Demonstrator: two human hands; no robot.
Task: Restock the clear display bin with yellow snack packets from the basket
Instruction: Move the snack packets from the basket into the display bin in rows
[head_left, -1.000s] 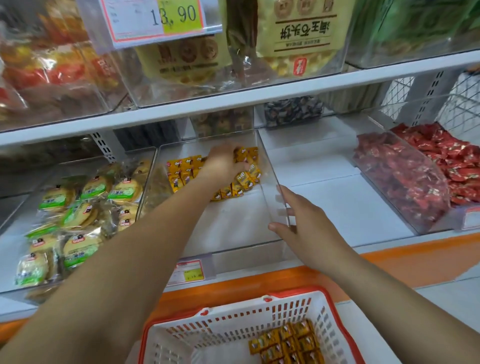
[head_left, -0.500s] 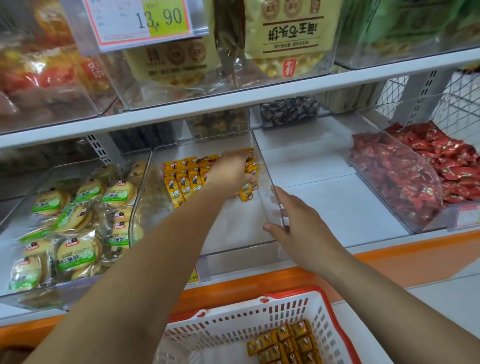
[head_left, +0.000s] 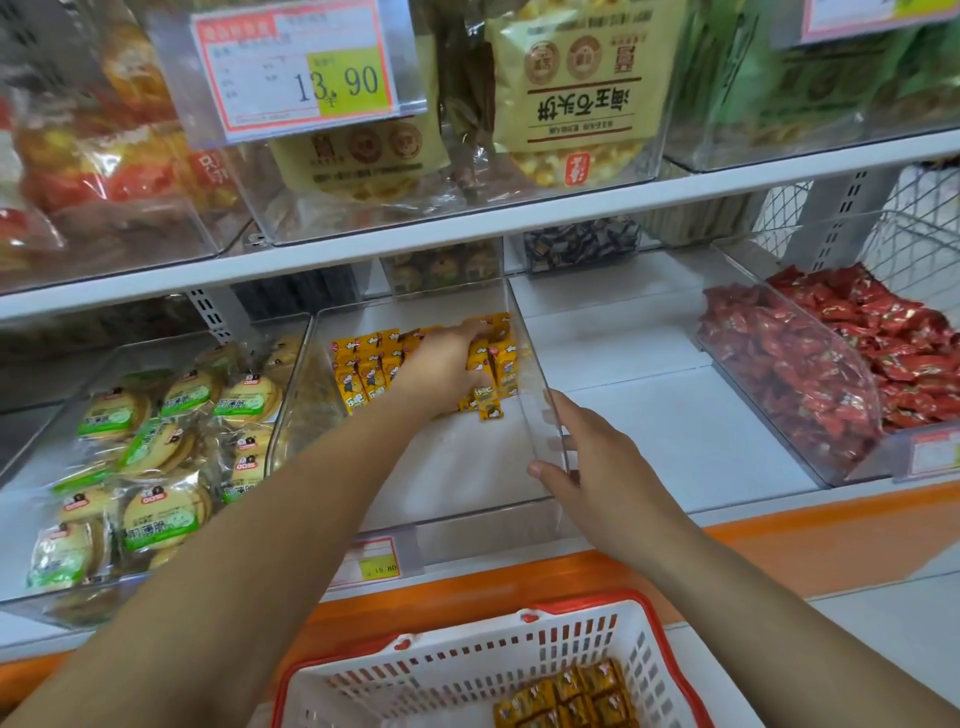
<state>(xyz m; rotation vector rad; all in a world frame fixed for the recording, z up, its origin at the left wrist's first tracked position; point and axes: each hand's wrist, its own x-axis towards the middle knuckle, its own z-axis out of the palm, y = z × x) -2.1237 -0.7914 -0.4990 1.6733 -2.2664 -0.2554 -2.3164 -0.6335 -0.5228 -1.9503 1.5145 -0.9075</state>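
Shop shelving, white with orange trim; noted on lower shelf (head_left: 649, 431) one clear display bin (head_left: 540, 374), one bin of green-labelled biscuits (head_left: 171, 452) just beside it at left, one bin of red sweets (head_left: 810, 374) well apart at right, and one white basket (head_left: 447, 660) below. Counted two hands: left hand (head_left: 441, 369) reaching deep into bin, fingers (head_left: 470, 330) bent over yellow snack packets (head_left: 363, 376) massed at its back, grip unconfirmed; right hand (head_left: 587, 467) pinching bin's right wall, thumb inside, fingers outside. Found more yellow packets (head_left: 576, 693) in basket's right corner, count cut off by frame edge.
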